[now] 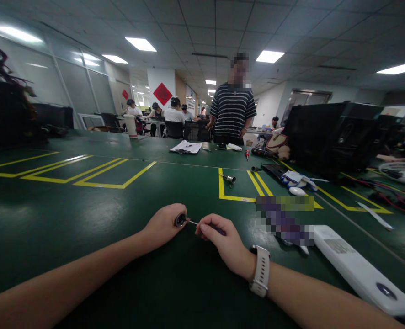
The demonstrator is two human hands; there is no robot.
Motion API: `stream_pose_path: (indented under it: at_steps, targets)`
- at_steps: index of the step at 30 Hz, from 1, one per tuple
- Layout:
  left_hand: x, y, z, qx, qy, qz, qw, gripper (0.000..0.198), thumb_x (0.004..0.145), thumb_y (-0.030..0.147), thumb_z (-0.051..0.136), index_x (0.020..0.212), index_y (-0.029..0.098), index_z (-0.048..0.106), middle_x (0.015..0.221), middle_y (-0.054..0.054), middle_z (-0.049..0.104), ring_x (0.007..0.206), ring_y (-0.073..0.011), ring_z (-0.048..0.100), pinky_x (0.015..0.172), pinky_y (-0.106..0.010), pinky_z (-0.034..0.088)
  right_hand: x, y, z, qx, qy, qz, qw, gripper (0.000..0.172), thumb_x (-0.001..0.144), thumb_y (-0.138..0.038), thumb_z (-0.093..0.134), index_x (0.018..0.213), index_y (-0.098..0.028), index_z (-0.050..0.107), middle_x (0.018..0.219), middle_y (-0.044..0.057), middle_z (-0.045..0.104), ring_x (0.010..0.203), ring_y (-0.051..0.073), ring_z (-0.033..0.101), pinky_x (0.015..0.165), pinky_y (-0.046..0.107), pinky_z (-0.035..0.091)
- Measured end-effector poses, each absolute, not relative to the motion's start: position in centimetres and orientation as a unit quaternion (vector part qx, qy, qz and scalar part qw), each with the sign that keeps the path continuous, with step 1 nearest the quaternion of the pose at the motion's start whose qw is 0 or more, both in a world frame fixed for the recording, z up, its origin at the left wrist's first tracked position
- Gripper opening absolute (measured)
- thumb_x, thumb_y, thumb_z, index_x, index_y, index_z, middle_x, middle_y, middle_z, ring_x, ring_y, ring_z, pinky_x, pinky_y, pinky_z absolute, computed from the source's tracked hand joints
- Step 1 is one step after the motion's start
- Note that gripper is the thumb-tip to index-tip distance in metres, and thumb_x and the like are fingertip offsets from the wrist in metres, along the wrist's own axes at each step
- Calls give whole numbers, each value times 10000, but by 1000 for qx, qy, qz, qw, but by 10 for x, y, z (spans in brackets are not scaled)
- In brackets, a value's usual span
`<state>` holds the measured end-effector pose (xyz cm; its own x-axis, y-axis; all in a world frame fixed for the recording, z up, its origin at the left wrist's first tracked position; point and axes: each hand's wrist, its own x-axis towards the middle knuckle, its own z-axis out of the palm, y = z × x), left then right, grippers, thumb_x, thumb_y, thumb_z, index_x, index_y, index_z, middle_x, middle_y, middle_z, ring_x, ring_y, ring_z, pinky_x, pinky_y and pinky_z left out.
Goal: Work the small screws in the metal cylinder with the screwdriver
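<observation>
My left hand is closed around a small round metal cylinder, whose dark open end faces up toward me. In my right hand, the fingers are wrapped round a small screwdriver; most of its handle is hidden in the palm. The thin shaft points left, its tip at the cylinder's side beside my left fingertips; whether it sits in a screw is too small to tell. Farther off, another metal cylinder with a thin rod lies inside a yellow-taped outline.
On the green table, a long white device lies to the right. Beyond are gloves, a white mouse-like object, a red screwdriver, a clipboard and a cup. A person stands across the table.
</observation>
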<state>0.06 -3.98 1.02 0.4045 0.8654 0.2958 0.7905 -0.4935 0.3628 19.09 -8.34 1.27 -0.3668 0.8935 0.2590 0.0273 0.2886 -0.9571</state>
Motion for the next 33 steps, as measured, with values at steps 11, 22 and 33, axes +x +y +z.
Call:
stream_pose_path:
  at_steps: [11, 22, 33]
  targets:
    - [-2, -41, 8, 863, 445, 230, 70, 110, 758, 202, 471, 649, 191, 467, 645, 15, 506, 635, -148, 495, 583, -261, 359, 190, -74, 8, -289, -556, 632, 456, 125, 770, -217, 527, 709, -143, 608, 694, 25, 616, 623, 118, 527, 614, 258, 397]
    - [-2, -38, 9, 860, 424, 246, 138, 141, 745, 240, 501, 627, 187, 443, 625, 33, 473, 584, -117, 468, 546, -236, 360, 191, -75, 7, -262, -533, 658, 462, 115, 778, -202, 520, 739, -142, 610, 744, 36, 640, 631, 114, 524, 614, 253, 384]
    - [1, -42, 11, 859, 487, 158, 17, 92, 769, 172, 451, 688, 173, 496, 692, -8, 532, 661, -155, 512, 597, -263, 372, 191, -82, 14, -351, -664, 505, 426, 143, 793, -234, 536, 738, -155, 643, 727, 14, 604, 691, 135, 524, 646, 267, 389]
